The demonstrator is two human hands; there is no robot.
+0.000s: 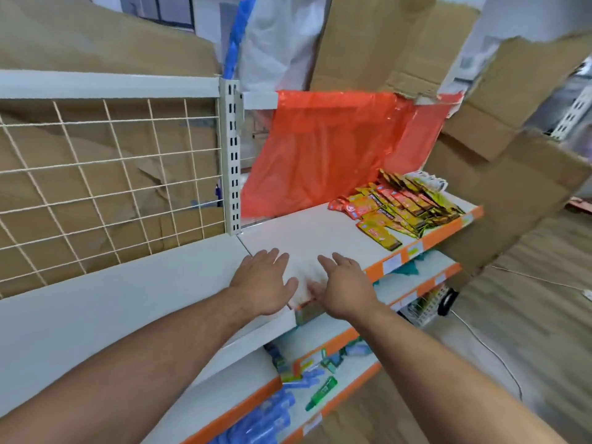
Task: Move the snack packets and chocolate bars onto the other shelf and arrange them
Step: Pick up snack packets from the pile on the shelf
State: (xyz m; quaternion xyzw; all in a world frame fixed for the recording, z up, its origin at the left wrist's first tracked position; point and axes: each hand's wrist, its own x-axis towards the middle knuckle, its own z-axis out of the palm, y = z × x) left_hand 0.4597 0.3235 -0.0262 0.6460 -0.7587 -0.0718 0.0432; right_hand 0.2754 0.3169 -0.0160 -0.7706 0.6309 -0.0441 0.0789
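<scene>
Two shelves are standing side by side, the left shelf [112, 302] meeting the right shelf [307, 232] below an upright post [231, 155]. The snack packets and chocolate bars [403, 206] are lying in overlapping rows at the right shelf's far right end, well apart from both hands. The left hand [262, 283] and right hand [344, 288] are reaching side by side over that shelf's near left corner. A wire grid [105, 187] is standing behind the left shelf, and a plastic sheet [336, 145] is hanging behind the right one. Lower shelves [416, 274] are lying beneath.

The near left part of the top shelf [307, 232] lies bare; the snack packets [400, 206] crowd its far right; an orange sheet [326, 145] closes the back.
</scene>
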